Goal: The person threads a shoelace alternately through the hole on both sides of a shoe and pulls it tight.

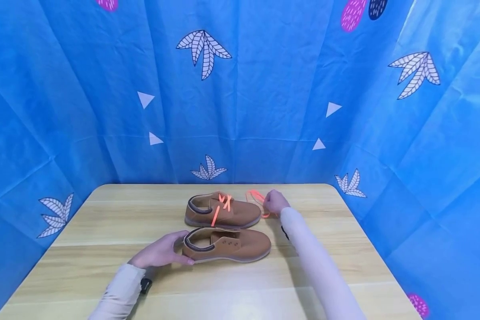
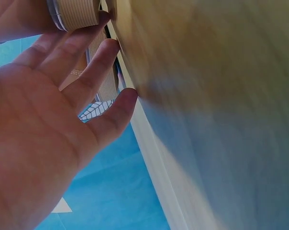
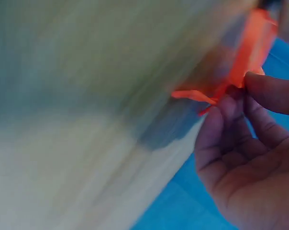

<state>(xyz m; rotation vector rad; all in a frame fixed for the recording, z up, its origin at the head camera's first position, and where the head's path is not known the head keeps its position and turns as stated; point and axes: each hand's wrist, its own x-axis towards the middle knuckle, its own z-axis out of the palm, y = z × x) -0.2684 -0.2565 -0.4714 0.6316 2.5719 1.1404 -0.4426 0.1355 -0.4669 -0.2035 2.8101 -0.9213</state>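
I judge the step in hand to be taking up the loose orange lace (image 1: 257, 194), which sits over the surface (image 1: 144, 213) just past the toe of the far shoe (image 1: 242, 214); the right hand (image 1: 276, 202) pinches it between thumb and fingers, while the left hand (image 1: 162, 252) brackets the heel of the near shoe (image 1: 254, 244), fingers spread and nearly straight. I'd say the next move calls for bringing a free end to the near shoe's bare eyelets (image 1: 230, 243) untangled. The lace looks flat, bright and limp, the near shoe smooth and brown.
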